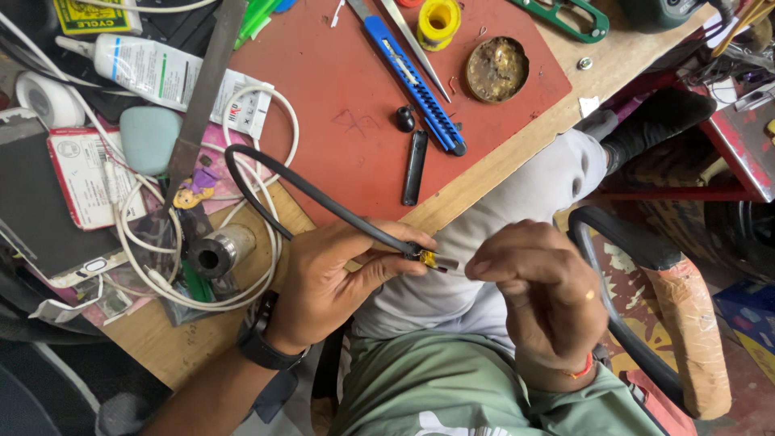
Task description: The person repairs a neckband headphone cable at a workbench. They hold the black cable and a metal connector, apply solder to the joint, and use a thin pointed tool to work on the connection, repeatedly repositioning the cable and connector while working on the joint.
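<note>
My left hand (335, 278) pinches the end of a black cable (311, 194) that loops up over the workbench. At the cable's tip a small yellow and metal connector (432, 260) sticks out. My right hand (537, 287) has its fingertips closed on that connector end, just right of my left thumb. Both hands hover over my lap, below the bench's front edge. The exact grip of my right fingers is partly hidden.
A red mat (355, 121) on the wooden bench (173, 347) carries a blue utility knife (416, 85), tweezers (416, 48), a round tin (497, 69), a yellow tape roll (438, 21) and a black stick (415, 167). White cables (266, 266), a file (206, 93), a tube (153, 69) and a metal cylinder (222, 250) lie left.
</note>
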Tool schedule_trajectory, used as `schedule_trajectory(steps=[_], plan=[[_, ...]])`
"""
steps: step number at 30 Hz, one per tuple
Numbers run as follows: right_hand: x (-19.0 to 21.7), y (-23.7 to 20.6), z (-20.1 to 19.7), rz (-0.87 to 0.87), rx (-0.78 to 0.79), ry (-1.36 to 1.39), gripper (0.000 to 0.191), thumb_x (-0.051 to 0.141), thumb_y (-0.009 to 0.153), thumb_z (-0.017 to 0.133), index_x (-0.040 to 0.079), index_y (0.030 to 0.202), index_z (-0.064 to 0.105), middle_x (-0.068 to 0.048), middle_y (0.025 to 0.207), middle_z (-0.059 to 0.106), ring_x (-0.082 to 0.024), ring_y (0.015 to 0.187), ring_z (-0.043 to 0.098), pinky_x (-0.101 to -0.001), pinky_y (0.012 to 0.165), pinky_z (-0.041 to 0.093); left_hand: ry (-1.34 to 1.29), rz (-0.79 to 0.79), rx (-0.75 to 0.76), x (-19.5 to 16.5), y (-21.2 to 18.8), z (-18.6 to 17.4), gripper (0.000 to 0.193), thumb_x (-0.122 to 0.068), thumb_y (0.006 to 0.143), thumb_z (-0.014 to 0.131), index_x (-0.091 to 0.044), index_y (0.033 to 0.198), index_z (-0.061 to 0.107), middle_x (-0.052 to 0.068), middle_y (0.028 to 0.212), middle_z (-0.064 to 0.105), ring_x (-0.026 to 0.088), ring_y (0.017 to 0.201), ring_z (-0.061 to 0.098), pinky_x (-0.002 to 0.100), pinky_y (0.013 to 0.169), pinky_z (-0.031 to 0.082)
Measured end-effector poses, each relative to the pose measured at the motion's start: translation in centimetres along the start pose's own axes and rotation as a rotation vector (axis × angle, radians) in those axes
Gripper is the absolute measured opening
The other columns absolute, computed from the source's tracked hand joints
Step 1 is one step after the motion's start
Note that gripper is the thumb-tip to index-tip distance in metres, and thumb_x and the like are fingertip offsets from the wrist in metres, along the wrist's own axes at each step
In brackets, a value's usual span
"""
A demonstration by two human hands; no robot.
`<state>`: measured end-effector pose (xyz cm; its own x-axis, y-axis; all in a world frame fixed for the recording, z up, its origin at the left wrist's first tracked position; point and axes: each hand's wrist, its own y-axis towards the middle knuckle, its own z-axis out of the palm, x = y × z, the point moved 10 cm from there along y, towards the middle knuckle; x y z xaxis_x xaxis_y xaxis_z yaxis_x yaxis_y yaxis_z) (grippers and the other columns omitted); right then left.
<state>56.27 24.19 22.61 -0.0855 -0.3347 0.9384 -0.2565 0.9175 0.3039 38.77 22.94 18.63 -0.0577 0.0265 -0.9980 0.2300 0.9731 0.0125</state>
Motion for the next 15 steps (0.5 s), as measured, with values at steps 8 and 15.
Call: schedule_trajectory(steps=[8, 15], plan=[[-3.2, -1.1, 0.8, 0.166, 0.121, -0.111, 0.028, 0.001, 0.080, 0.084, -0.003, 0.104, 0.069, -0.013, 0.099, 0.069, -0.015, 0.081, 0.063, -0.0252, 0.062, 0.047, -0.013, 0.027, -0.011, -0.3, -0.2, 0.0, 0.022, -0.003, 0.096, 0.074, 0.001, 0.117, 0.071, 0.010, 0.116, 0.077, 0.015, 0.103, 0.078, 0.027, 0.091, 0.065], [-1.6, -0.7, 0.7, 0.078, 0.088, -0.115, 0.016, -0.005, 0.086, 0.078, -0.003, 0.101, 0.071, -0.012, 0.098, 0.073, -0.016, 0.092, 0.069, -0.0262, 0.074, 0.055, 0.021, 0.056, -0.017, -0.7, -0.1, -0.2, 0.020, -0.005, 0.097, 0.073, -0.001, 0.117, 0.071, 0.009, 0.118, 0.078, 0.016, 0.104, 0.079, 0.027, 0.092, 0.065]])
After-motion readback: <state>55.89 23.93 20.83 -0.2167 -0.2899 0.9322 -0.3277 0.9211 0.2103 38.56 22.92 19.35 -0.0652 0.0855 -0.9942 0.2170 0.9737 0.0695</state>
